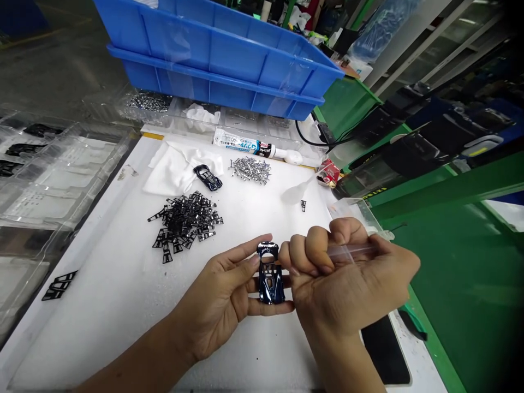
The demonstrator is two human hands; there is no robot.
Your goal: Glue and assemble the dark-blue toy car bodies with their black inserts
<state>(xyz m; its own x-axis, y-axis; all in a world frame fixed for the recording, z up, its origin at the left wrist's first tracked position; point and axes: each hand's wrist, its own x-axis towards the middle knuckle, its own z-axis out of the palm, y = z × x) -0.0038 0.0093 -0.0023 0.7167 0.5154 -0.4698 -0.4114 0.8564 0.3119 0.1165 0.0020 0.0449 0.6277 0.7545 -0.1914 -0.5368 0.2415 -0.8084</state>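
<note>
My left hand (223,297) holds a dark blue toy car body (271,284) between its fingers, over the lower middle of the white table. The shell has openings in it and a shiny finish. My right hand (344,278) is closed around a translucent plastic tube (354,252), most of it hidden by the fingers. Its fingertips come close to the car body's right side; whether they touch it I cannot tell. Left of centre lies a pile of small black frame-like parts (184,218). A second dark blue car body (208,178) rests at the edge of a white cloth (172,169).
Behind the table stand stacked blue bins (221,54). A heap of small metal screws or pins (250,170) lies before a glue tube (243,144). Single black parts lie at right (303,206) and far left (59,286). A dark flat object (387,349) sits by my right wrist.
</note>
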